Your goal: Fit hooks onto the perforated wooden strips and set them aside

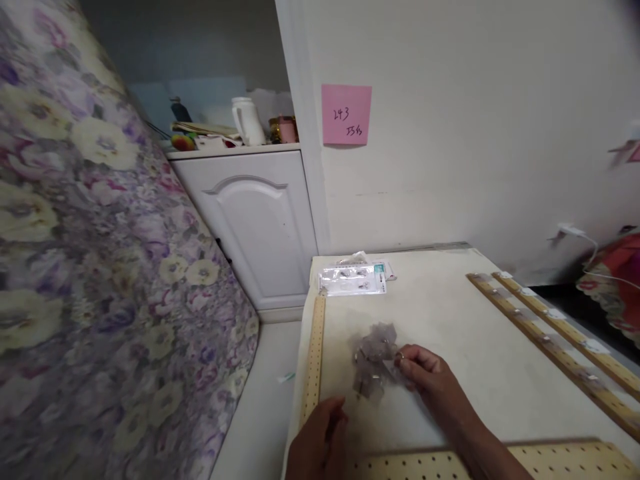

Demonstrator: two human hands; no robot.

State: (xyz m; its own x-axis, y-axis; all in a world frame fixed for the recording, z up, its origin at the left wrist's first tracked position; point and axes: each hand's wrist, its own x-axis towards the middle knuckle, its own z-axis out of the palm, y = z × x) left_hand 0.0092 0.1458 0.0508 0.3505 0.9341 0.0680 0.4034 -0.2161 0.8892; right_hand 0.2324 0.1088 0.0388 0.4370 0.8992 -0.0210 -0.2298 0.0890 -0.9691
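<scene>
A loose heap of small clear plastic packets (373, 363) lies on the pale tabletop (425, 293), each with something small and shiny inside. At its right edge my right hand (433, 380) is closed, thumb and finger pinching a small shiny piece (399, 358) whose kind is too small to make out. My left hand (320, 437) hovers at the near left, beside a light perforated strip (314, 353). Its fingers are loosely bent and apart from the thumb, and I see nothing in them.
Clear blister packs (353, 279) lie at the table's far left corner. Perforated wooden strips bearing small packets (545, 340) run along the right. A perforated board (565, 460) crosses the near edge. A floral curtain (125, 267) hangs left, by a white cabinet (255, 227).
</scene>
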